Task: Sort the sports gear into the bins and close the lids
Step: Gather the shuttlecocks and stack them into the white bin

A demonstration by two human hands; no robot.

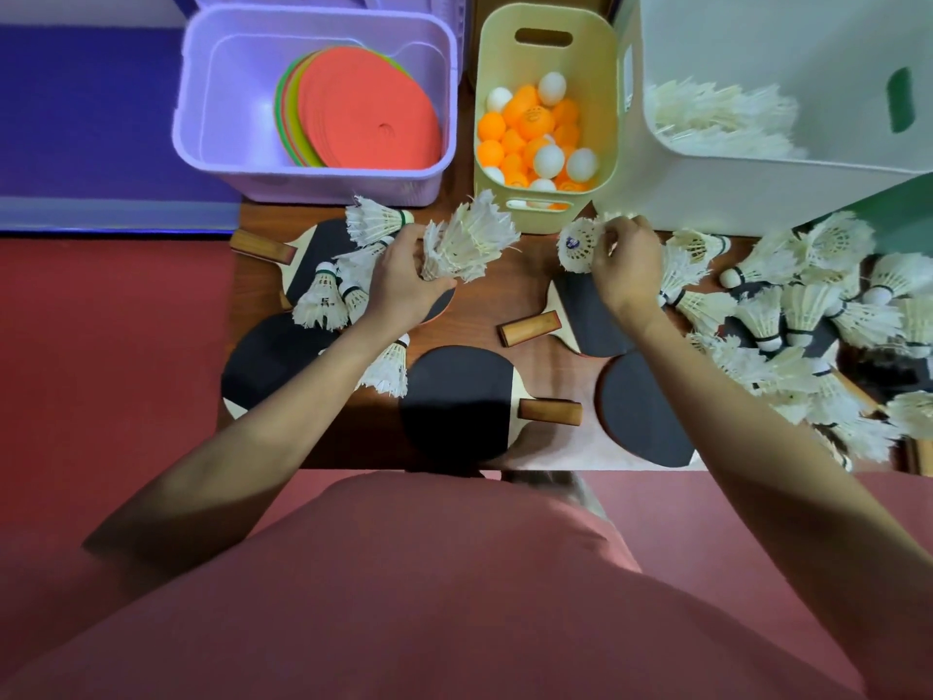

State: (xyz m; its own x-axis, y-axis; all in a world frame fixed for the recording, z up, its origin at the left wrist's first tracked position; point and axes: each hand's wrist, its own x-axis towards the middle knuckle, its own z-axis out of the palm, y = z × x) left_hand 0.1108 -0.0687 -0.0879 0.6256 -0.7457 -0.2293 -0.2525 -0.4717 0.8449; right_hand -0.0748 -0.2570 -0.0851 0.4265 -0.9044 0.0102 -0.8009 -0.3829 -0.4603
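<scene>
The left hand (404,275) is gripping a nested stack of shuttlecocks (467,245); the right hand (626,265) is pinching a single shuttlecock (578,246). Being light with likely brittle feathers, they are probably best held gently near the cork.

We observe a dark wood-grain tabletop (545,368) whose near edge runs straight across the lower middle of the view. A red floor (111,346) lies to the left of the tabletop and continues below its near edge, and a blue-purple mat (86,113) occupies the upper left, bordered along its near side by a pale strip that meets the red floor. At the bottom of the view we note the person's pink shirt (454,598), and a green surface (903,219) shows at the right edge.
</scene>
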